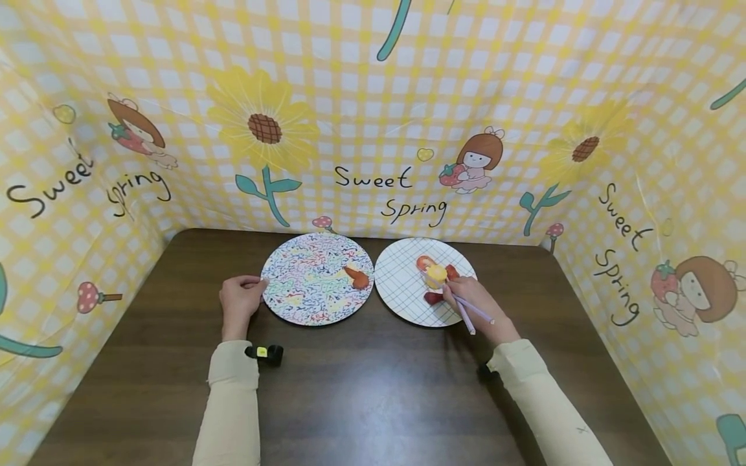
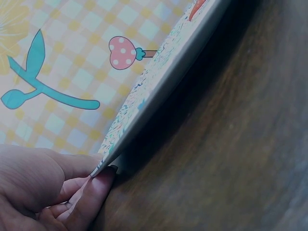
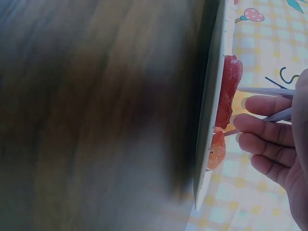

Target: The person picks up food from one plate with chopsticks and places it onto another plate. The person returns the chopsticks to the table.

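Note:
My left hand [image 1: 236, 303] pinches the left rim of a round plate with a multicolored squiggle pattern [image 1: 309, 285]. In the left wrist view, the thumb lies on top of that plate's edge and fingers are underneath. A brown drumstick-shaped food piece [image 1: 358, 278] lies at the plate's right side. My right hand [image 1: 479, 305] holds a pair of pale purple chopsticks [image 1: 468, 313] over a white plate with a grid pattern [image 1: 402, 291]. Their tips are at a yellow food piece [image 1: 436, 275]. Around it lie an orange-red round piece [image 1: 425, 262] and a dark red piece [image 1: 433, 298].
Both plates sit side by side near the back of a dark brown wooden table [image 1: 350, 388]. A yellow checked cloth [image 1: 373, 116] with printed flowers rises behind and on both sides. Another reddish piece [image 1: 451, 271] is beside the right fingers.

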`<state>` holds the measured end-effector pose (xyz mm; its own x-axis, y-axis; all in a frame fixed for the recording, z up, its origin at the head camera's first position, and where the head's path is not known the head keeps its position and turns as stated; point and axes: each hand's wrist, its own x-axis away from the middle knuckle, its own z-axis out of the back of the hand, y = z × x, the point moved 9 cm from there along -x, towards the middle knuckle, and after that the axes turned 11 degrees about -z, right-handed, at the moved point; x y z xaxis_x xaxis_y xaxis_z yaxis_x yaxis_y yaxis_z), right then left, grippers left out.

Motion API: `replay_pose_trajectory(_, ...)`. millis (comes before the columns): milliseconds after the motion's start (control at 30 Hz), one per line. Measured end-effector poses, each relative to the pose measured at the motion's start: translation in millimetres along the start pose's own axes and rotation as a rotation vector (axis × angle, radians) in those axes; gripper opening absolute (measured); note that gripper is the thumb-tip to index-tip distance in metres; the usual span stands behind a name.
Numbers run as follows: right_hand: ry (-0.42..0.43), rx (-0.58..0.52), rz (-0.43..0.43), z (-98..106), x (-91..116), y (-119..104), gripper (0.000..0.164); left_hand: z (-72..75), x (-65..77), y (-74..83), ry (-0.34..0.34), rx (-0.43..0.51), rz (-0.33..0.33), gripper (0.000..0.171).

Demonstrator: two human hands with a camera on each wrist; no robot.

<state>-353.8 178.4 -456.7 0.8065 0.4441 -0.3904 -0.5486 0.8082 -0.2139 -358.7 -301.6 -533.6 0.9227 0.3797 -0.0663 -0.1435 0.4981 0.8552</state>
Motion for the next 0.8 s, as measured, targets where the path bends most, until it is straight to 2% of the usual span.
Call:
replay_pose_trajectory(233, 0.012, -0.047, -0.011, 2.4, -3.5, -1.8, 0.031, 2.3, 0.3, 3.4, 0.003, 0.013, -0.004, 0.036)
replay_pose_trajectory(533, 0.031, -0.035, 0.002, 6.9, -5.0, -5.0, 0.035, 1.5, -0.4, 0.6, 0.002, 0.021, 0.008, 0.036)
replay_pose_trajectory(800, -0.013, -0.101, -0.086, 5.3, -4.3, -2.8, 0.039, 4.3, -2.2, 1.8, 0.023, 0.013, -0.019, 0.034)
